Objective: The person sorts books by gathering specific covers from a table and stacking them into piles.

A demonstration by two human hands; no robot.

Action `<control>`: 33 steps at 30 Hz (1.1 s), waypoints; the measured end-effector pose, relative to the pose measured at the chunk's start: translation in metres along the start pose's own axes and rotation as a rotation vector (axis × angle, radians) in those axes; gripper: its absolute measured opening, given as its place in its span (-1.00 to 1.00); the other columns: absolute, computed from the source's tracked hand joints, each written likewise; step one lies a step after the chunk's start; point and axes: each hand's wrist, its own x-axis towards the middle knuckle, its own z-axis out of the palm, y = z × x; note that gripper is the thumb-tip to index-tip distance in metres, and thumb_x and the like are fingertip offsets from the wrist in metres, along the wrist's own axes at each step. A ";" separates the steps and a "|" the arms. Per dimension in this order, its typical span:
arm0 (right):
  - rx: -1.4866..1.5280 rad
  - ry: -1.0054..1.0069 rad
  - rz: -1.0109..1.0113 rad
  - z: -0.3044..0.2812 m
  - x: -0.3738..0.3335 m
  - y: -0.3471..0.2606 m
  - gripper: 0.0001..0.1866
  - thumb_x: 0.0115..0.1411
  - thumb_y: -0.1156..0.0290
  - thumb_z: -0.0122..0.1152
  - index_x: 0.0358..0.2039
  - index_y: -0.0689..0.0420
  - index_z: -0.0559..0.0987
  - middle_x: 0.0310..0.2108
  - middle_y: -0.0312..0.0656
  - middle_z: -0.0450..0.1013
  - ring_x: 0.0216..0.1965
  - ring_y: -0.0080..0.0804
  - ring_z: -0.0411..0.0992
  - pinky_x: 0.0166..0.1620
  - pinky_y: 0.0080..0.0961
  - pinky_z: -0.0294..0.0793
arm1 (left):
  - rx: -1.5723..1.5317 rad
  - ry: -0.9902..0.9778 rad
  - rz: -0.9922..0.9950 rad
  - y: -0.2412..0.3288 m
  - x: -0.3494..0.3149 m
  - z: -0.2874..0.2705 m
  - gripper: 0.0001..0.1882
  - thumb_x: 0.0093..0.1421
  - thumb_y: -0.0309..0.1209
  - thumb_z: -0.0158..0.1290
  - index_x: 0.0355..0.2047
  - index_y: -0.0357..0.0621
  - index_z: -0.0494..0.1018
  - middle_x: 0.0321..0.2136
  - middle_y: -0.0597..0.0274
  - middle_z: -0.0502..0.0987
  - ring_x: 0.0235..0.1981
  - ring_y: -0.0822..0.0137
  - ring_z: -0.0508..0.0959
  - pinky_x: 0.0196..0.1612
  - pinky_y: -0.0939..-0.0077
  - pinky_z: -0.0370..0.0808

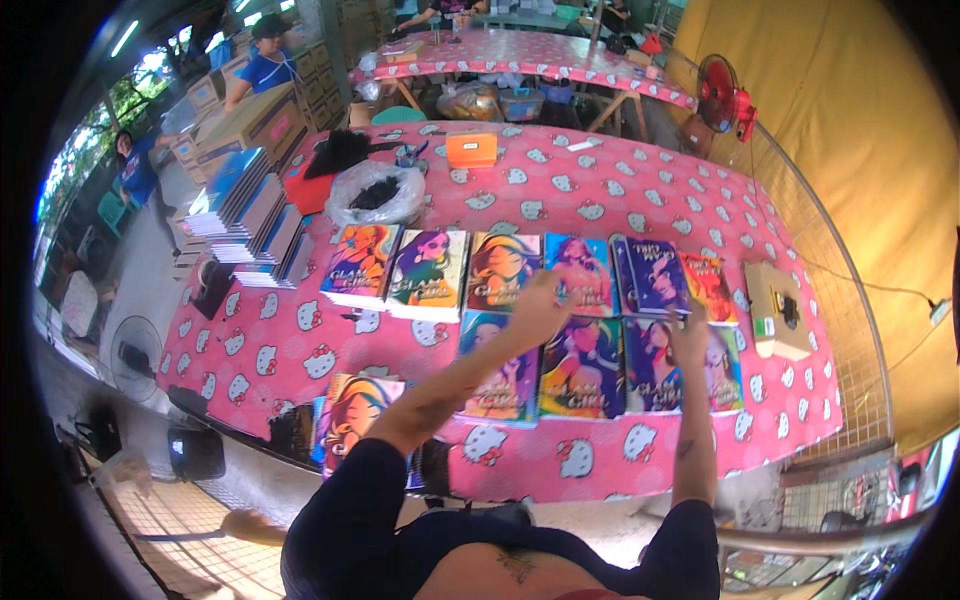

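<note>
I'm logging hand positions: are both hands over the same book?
No, the left hand is over the middle books, the right hand over others farther right.

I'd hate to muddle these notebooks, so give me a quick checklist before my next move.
1. Covers all the same way up: not ok; a purple notebook is upside down.
2. Nearer row's leftmost notebook fully in view: not ok; the left forearm crosses it.
3. Orange box clear of the notebook rows: ok; it sits apart, beyond them.
4. Left hand gripping anything: cannot tell; blurred.
5. Right hand gripping anything: cannot tell; its fingers are blurred.
</note>
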 end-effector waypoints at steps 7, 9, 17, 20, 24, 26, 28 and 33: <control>-0.421 -0.134 0.481 -0.025 0.057 0.287 -0.12 -0.15 -0.13 0.40 0.03 0.31 0.41 -0.07 0.25 0.43 -0.02 0.12 0.43 0.03 -0.10 0.41 | 0.404 -0.204 -0.137 0.056 0.049 0.191 -0.45 0.11 -0.03 0.12 -0.30 -0.42 0.44 -0.36 -0.19 0.53 -0.21 -0.10 0.56 -0.09 0.01 0.49; -0.383 -0.346 0.580 -0.019 0.073 0.261 -0.14 -0.22 -0.08 0.46 -0.02 0.27 0.42 -0.02 0.23 0.41 -0.03 0.14 0.42 0.03 -0.08 0.42 | 0.358 -0.222 -0.309 0.027 0.056 0.196 -0.53 0.11 -0.10 0.11 -0.34 -0.38 0.46 -0.40 -0.18 0.55 -0.25 -0.13 0.58 -0.15 0.01 0.52; 1.020 -0.050 0.339 -0.075 0.082 0.131 -0.38 0.19 0.58 0.15 0.26 0.03 0.28 0.21 -0.09 0.27 0.07 -0.32 0.35 -0.06 -0.37 0.50 | -0.081 0.134 -0.088 -0.013 0.098 0.104 -0.79 0.07 -0.51 0.08 -0.25 -0.27 0.49 -0.32 -0.05 0.53 -0.28 0.03 0.55 -0.22 0.25 0.49; 1.293 -0.121 0.399 -0.128 0.027 -0.013 -0.26 0.14 0.51 0.22 0.33 0.09 0.17 0.34 -0.16 0.09 0.33 -0.33 0.08 0.30 -0.35 0.15 | -0.350 0.441 0.084 0.060 0.092 -0.042 -0.65 0.04 -0.61 0.12 -0.12 -0.16 0.48 -0.44 0.28 0.46 -0.44 0.35 0.48 -0.33 0.36 0.42; 1.334 -0.502 0.211 -0.075 -0.055 -0.153 -0.14 0.03 0.45 0.30 0.33 0.21 0.12 0.34 -0.10 0.08 0.34 -0.27 0.07 0.35 -0.24 0.04 | -0.739 0.769 -0.115 0.056 0.050 -0.266 -0.70 0.03 -0.43 -0.07 -0.21 -0.21 0.45 -0.38 0.36 0.41 -0.34 0.51 0.38 -0.25 0.66 0.32; 1.166 -0.643 0.172 0.004 -0.141 -0.236 -0.17 0.09 0.39 0.31 0.32 0.23 0.12 0.31 -0.09 0.11 0.31 -0.30 0.09 0.28 -0.27 0.12 | -0.618 0.286 -0.104 0.049 0.017 -0.350 -0.69 -0.08 -0.50 -0.09 -0.27 -0.19 0.46 -0.40 0.34 0.40 -0.36 0.48 0.40 -0.25 0.65 0.33; 1.211 -0.735 0.323 0.057 -0.211 -0.294 -0.09 0.06 0.26 0.38 0.33 0.22 0.09 0.30 0.05 0.08 0.29 -0.12 0.11 0.27 -0.21 0.11 | -0.337 0.042 0.000 0.040 -0.023 -0.340 -0.67 -0.10 -0.50 -0.06 -0.27 -0.23 0.50 -0.36 0.26 0.46 -0.33 0.42 0.45 -0.22 0.57 0.38; 0.431 -0.566 -0.207 0.145 -0.308 -0.317 -0.15 0.12 0.20 0.28 0.32 0.17 0.08 0.18 0.20 0.12 0.23 0.18 0.07 0.22 -0.05 0.12 | 0.411 -0.308 0.079 -0.092 -0.184 -0.247 -0.47 0.08 -0.12 0.14 0.01 -0.11 0.42 0.07 0.04 0.42 0.08 0.04 0.39 0.09 0.14 0.35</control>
